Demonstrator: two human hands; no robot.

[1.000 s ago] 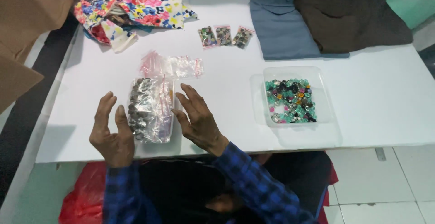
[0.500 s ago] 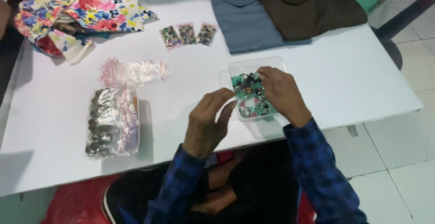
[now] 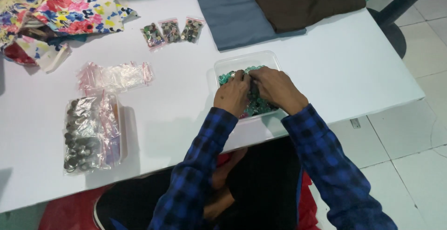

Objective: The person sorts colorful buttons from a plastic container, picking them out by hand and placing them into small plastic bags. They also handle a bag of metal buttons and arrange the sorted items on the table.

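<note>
I see a clear, shallow plastic container (image 3: 267, 58), rectangular with rounded corners, sitting flat on the white table near its front edge. It holds a heap of small buttons (image 3: 228, 75), mostly green and teal with a few darker and pinkish ones, spread loosely across its floor. My left hand (image 3: 231, 95) and right hand (image 3: 275, 88) both rest over the heap, knuckles up and fingertips meeting down among the buttons, hiding most of the middle.
</note>
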